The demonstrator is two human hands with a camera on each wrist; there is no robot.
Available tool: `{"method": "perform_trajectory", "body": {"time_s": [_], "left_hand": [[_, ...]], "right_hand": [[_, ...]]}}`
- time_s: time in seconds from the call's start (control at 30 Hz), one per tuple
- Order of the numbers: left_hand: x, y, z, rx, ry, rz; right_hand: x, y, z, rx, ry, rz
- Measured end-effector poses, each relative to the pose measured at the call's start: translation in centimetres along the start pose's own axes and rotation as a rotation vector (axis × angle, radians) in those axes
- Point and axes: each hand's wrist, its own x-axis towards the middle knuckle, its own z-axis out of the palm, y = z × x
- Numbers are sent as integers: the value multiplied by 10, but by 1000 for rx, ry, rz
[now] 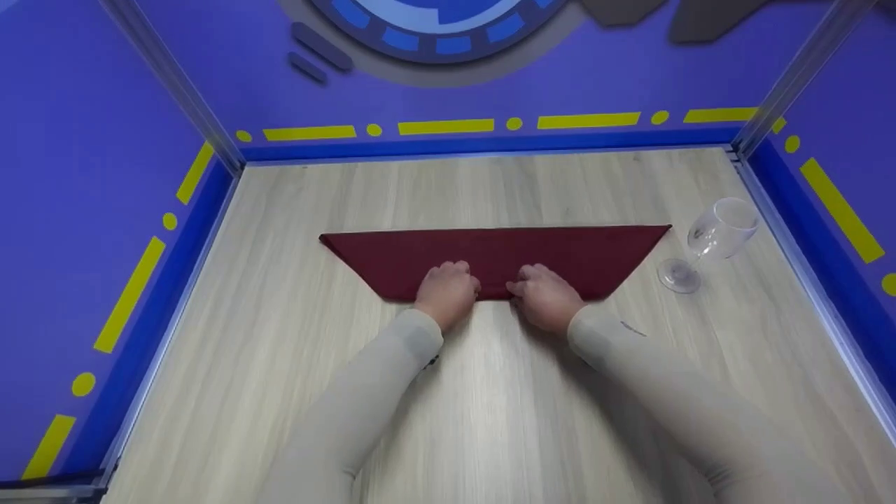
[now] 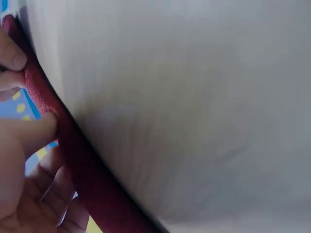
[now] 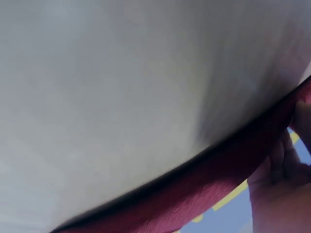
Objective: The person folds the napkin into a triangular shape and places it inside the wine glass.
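Note:
A dark red cloth napkin (image 1: 490,255) lies folded into a trapezoid on the table, its long side away from me and its short side near. My left hand (image 1: 448,290) grips that near edge just left of its middle. In the left wrist view its thumb (image 2: 41,131) presses the red band of cloth (image 2: 90,170), with curled fingers on the far side. My right hand (image 1: 546,294) pinches the same edge a little to the right. The right wrist view shows the cloth (image 3: 194,196) running up to that hand (image 3: 282,194). A short stretch of cloth separates the hands.
A clear stemmed wine glass (image 1: 721,227) stands right of the napkin, near the right side of the wooden table (image 1: 280,350). Blue panels (image 1: 490,91) with yellow marks wall in the back and both sides, joined by metal frame posts (image 1: 175,77).

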Motion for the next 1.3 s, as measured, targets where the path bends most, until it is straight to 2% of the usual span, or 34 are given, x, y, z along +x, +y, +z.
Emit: {"method": "perform_trajectory", "body": {"time_s": [0.1, 0.3, 0.53, 0.67, 0.9, 1.07, 1.17, 1.3], "left_hand": [[-4, -2, -1, 14, -31, 12], [-3, -8, 3, -92, -11, 5], [0, -10, 5, -142, 5, -6], [0, -11, 3, -196, -10, -26], [3, -16, 0, -399, -76, -124], [7, -18, 2, -503, -44, -191], [8, -17, 4, -482, -6, -193], [6, -17, 4, -315, 56, -139]], "right_hand": [[-2, 3, 1, 36, -13, -3], [0, 8, 3, 105, -6, 9], [3, 9, 2, 98, 9, 10], [5, 9, -1, 113, -29, 48], [9, 12, -9, 222, -89, 146], [11, 12, -10, 288, -47, 216], [10, 11, -8, 218, -6, 191], [8, 10, -3, 89, 34, 134]]}}
